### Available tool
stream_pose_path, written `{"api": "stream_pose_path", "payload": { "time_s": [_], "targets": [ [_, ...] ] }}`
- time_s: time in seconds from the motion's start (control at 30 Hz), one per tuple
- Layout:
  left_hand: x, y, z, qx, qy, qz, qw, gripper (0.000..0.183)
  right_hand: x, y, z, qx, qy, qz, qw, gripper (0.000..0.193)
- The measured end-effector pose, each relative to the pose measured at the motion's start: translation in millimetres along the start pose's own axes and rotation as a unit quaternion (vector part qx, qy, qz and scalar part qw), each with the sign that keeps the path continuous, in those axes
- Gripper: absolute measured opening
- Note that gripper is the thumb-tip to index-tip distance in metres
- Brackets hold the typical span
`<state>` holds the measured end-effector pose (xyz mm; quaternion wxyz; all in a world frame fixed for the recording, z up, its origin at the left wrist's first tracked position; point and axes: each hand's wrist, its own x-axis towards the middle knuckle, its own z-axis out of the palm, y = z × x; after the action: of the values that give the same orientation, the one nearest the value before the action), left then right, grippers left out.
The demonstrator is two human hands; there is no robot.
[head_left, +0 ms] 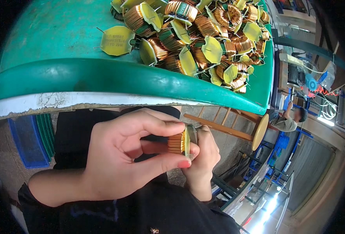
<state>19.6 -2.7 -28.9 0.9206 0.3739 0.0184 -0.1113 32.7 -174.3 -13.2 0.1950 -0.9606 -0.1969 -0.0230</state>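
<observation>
Between the thumb and fingers of my left hand (129,150) is a copper-wound toroidal coil (176,143) with a yellow base plate. The plate faces right, toward my right hand (203,160), which is closed in a fist close against it. A grey metal piece (192,134), perhaps the head of a hand tool, shows between the plate and my right fist; most of it is hidden. Both hands are over my lap, just below the tray's front edge.
A green tray (121,78) holds a heap of similar coils (207,48); one coil with its yellow plate (117,40) lies apart at left. A blue crate (29,142) stands at lower left, a wooden stool (260,132) at right. Another person (287,121) sits farther off.
</observation>
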Motion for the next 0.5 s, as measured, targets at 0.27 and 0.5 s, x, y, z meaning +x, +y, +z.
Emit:
{"api": "stream_pose_path", "payload": {
  "time_s": [0.27,0.5],
  "targets": [
    [3.9,-1.4,4.5,0.003,-0.005,0.032,0.999,0.049,-10.0,19.0,-0.1,0.198,0.076,-0.015,0.977,0.039],
    [6.8,-2.7,3.3,-0.020,-0.018,0.036,0.999,0.051,-7.7,11.4,-6.7,0.198,0.005,-0.060,0.978,0.044]
  ]
}}
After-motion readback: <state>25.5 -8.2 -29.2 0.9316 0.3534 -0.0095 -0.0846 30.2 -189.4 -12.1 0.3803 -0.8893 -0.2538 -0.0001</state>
